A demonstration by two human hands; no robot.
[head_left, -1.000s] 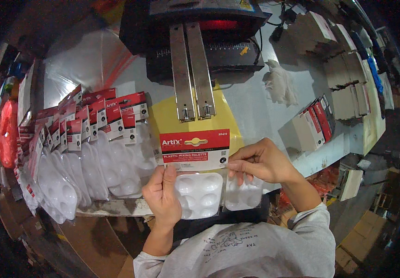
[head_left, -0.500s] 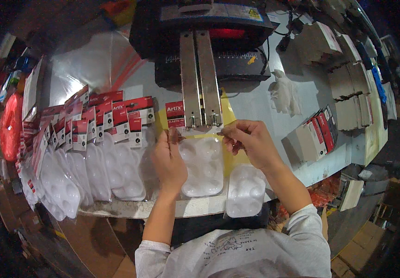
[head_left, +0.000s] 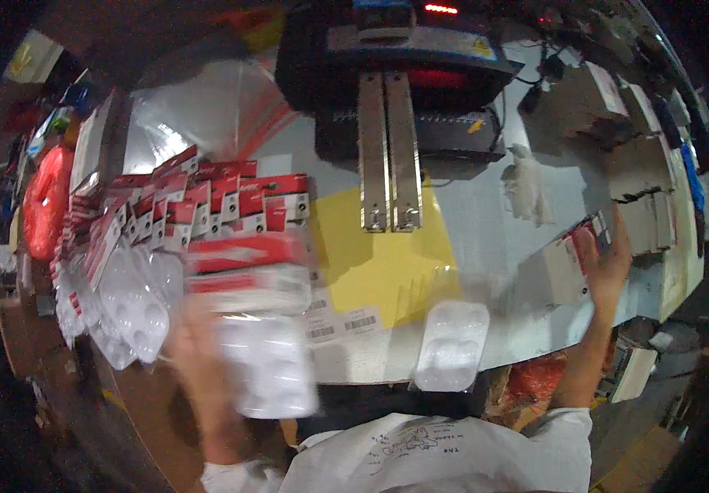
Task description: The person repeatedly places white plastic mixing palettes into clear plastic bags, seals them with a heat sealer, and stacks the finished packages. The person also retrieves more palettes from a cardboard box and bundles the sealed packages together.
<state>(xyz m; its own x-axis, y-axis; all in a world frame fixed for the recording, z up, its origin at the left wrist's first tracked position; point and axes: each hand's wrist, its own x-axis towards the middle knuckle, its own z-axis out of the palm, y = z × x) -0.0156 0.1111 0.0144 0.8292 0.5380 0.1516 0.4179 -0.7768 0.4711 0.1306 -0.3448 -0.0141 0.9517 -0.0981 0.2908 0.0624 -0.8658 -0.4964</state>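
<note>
My left hand, smeared by motion, holds a bagged white plastic paint palette by its left side. A red and white header card tops that package, blurred too. On the right, my right hand is at a stack of red and black header cards, its thumb and fingers on either side of the front ones. Beside my left hand lies an overlapping pile of finished-looking bagged palettes with red header cards. Another bagged white palette lies at the table's front edge.
A black machine with two metal arms stands at the back over a yellow sheet. Barcode stickers lie near the sheet. Grey card stacks line the right side. A crumpled white bag lies nearer the machine.
The carded palette has left the machine's metal arms and moved left and nearer in my left hand. My right hand has let go of it and moved right to the card stack.
</note>
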